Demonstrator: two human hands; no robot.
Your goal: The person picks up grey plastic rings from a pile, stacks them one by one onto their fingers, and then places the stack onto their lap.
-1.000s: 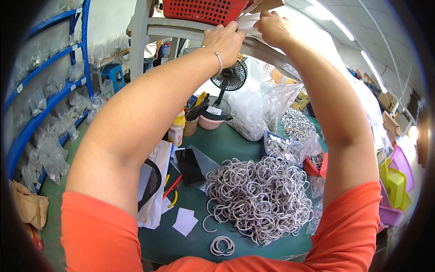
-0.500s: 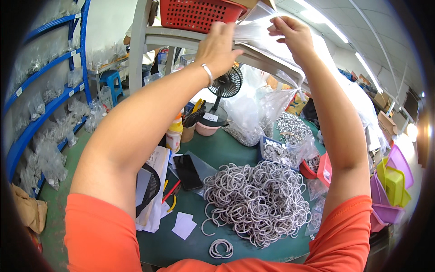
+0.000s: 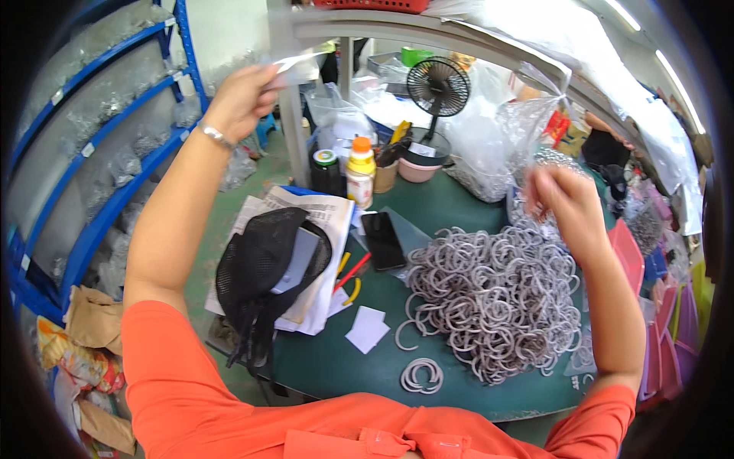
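Observation:
Raised at the upper left, my left hand (image 3: 243, 99) is closed on a thin clear plastic bag (image 3: 300, 63), which is smeared by motion. My right hand (image 3: 567, 205) hangs over the far right side of a big heap of grey open metal rings (image 3: 493, 306); its fingers are blurred, and whether they hold anything cannot be seen. A few more such rings (image 3: 407, 376) lie stacked at the near edge of the green table (image 3: 313, 375). White paper slips (image 3: 367, 330) rest left of the heap.
A black phone (image 3: 384, 241), red and yellow-handled tools (image 3: 352, 271) and a black mesh cap (image 3: 264, 264) on papers lie to the left. Bottles (image 3: 360, 172) and a small fan (image 3: 437, 86) stand behind. A grey frame (image 3: 367, 24) crosses the back; blue shelving (image 3: 99, 222) stands left.
My hands have come down from the red basket on the frame and moved apart. The left swung left with the clear bag; the right dropped toward the ring heap. The view has tilted down.

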